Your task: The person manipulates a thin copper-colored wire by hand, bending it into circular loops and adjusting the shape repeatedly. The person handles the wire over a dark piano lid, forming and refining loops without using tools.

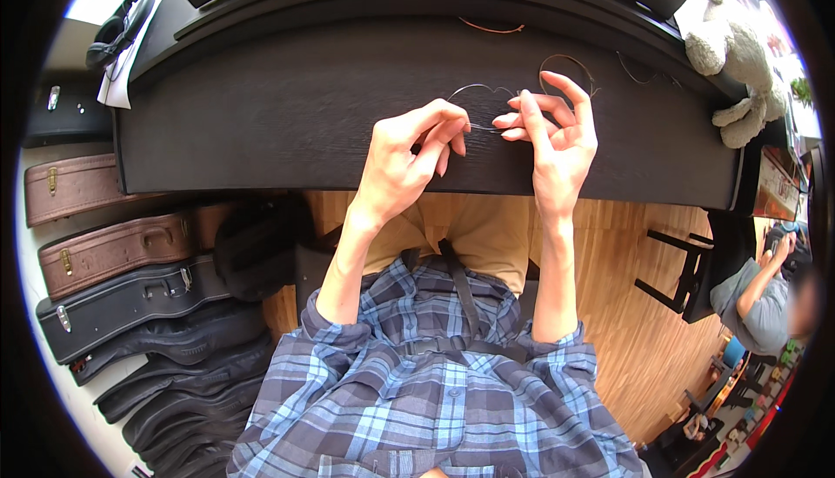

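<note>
My left hand (396,154) has its fingers curled together around one end of a thin silvery string (474,86), which looks like a guitar string. Opposite it, my right hand (558,146) pinches the same string with the fingertips, one finger raised and bent. Between the hands the string makes a small loop, with a nearly straight stretch (484,128) below it. Just beyond the right hand curves a brownish coil of string (565,57); whether it is held or lying down I cannot tell. Both hands are over a dark wooden surface (261,113), like a closed piano lid.
A copper-coloured string (493,28) and another thin strand (635,72) lie farther back. Headphones (122,26) rest at far left, a grey plush toy (739,60) at far right. Brown (113,256) and black instrument cases (130,300) line the left. Another person (757,304) sits at right.
</note>
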Motion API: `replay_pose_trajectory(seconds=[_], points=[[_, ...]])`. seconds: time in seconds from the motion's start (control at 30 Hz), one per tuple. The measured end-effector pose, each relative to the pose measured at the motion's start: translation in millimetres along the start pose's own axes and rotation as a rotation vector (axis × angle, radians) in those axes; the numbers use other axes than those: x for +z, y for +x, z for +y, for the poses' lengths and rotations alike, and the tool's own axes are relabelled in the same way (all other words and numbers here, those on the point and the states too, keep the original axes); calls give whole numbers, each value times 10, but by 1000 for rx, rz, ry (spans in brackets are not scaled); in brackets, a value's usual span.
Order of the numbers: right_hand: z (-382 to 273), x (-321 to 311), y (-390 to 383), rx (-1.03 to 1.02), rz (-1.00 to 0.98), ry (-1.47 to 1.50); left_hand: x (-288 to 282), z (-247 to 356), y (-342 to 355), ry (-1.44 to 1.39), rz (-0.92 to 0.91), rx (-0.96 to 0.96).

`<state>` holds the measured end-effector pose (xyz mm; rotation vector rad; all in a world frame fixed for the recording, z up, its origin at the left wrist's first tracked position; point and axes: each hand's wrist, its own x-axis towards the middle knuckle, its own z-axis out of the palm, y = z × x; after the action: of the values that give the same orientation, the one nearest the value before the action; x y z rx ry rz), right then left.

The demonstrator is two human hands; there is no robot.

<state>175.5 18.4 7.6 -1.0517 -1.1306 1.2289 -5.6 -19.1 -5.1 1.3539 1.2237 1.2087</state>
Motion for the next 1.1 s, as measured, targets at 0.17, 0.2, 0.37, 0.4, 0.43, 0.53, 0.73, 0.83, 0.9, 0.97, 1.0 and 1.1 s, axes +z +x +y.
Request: replay_pose_trajectory(seconds=[0.17,0.2,0.37,0.4,0.43,0.53,0.73,0.83,0.9,0.97,1.0,1.1], points=[[2,-26,18,12,-60,-13,6,-12,6,-39,-3,13],[26,-22,71,8,-86,-33,-10,-20,55,-25,0,24],[91,-25,52,-55,-147,-64,1,-12,65,-13,18,-32],[95,-30,45,-59,-149,-57,1,-8,62,-17,22,-43],[100,-34,44,-64,-146,-51,-2,-4,63,-11,20,-42],[112,-44,52,-85,-178,-88,0,9,67,-1,16,-35],[126,-39,48,-139,-153,-122,-3,32,71,-9,33,-46],[120,-26,38,-168,-143,-128,0,31,75,-13,42,-48],[116,-11,37,-168,-147,-155,-1,28,76,-13,43,-56],[113,2,39,-196,-155,-216,0,23,73,-24,46,-53],[113,7,42,-223,-162,-264,0,20,70,-34,50,-54],[116,21,36,-243,-161,-330,-1,4,74,-26,36,-30]])
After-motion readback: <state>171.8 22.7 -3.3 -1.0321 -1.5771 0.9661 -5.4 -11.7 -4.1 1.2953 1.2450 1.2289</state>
